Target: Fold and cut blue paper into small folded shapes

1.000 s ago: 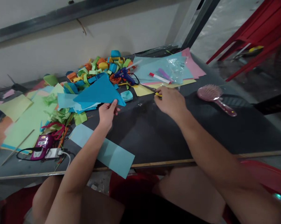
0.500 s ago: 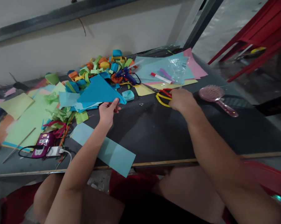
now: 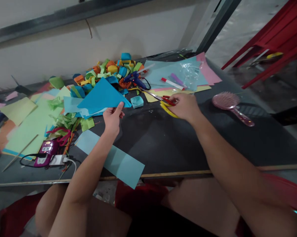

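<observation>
My left hand [image 3: 113, 120] pinches the right corner of a folded blue paper triangle [image 3: 101, 95], thumb on top. Scissors [image 3: 169, 105] with red and yellow handles are in my right hand [image 3: 186, 107], their blades pointing left towards the glue gun [image 3: 135, 79]. A small pale blue folded paper box [image 3: 136, 101] lies on the table between the two hands. Beneath my left forearm a light blue paper strip [image 3: 123, 164] reaches over the table's front edge.
Behind the triangle is a heap of colourful folded paper pieces [image 3: 112, 69]. Paper sheets [image 3: 160, 70] with a red-capped marker [image 3: 173, 83] lie at the back right. A pink hairbrush [image 3: 227, 100] rests on the right, a purple device [image 3: 46, 153] with cables on the left.
My right hand has shifted slightly left with the scissors, and it now sits further round their handles. My left hand still holds the blue triangle, nearly in place.
</observation>
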The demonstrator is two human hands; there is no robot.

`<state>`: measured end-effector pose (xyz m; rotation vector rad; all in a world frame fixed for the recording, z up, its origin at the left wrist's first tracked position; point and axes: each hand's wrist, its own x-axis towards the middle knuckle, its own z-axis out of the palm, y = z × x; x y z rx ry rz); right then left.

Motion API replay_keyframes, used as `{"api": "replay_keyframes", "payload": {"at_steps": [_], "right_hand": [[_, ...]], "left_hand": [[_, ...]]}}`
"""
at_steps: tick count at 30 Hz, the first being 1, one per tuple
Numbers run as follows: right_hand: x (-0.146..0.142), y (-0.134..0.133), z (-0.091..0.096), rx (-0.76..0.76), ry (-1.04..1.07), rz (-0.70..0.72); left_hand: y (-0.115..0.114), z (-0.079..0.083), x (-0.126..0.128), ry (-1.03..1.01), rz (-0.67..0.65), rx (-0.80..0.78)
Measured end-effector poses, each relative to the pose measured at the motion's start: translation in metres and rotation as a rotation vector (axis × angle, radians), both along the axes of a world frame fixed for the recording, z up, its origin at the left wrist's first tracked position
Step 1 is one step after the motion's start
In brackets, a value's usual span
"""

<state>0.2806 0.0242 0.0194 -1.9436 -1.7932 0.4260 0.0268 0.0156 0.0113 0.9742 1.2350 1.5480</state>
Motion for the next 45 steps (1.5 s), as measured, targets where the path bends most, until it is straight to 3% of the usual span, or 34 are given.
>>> {"api": "replay_keyframes", "payload": {"at_steps": [1,3,5,9,13,17,21,34,45], "right_hand": [[-0.008,-0.002,-0.002,0.065,0.244,0.053],[-0.026,-0.009,-0.005,-0.012,0.745,0.194],[-0.042,-0.018,-0.007,-0.173,0.983,0.304],[-0.055,-0.029,-0.012,-0.198,0.965,0.407],[-0.056,-0.033,-0.011,-0.043,0.983,0.331],[-0.064,-0.039,-0.005,-0.069,1.068,0.295],[-0.073,-0.041,-0.003,-0.029,1.046,0.192],[-0.073,-0.037,-0.012,-0.123,1.101,0.068],[-0.073,-0.045,-0.005,-0.22,1.065,0.198]], "left_hand": [[0.0,0.001,0.0,0.003,0.011,0.008],[-0.001,0.002,-0.001,0.02,0.027,0.03],[-0.001,0.003,-0.002,0.044,0.025,0.054],[-0.001,0.005,-0.002,0.038,0.009,0.063],[-0.005,0.004,0.005,-0.001,-0.082,0.006],[-0.015,-0.005,0.018,0.052,-0.226,0.001],[-0.019,-0.015,0.025,0.126,-0.263,0.041],[-0.006,-0.006,0.011,-0.123,-0.083,0.021],[-0.01,-0.007,0.012,-0.039,-0.124,0.049]]}}
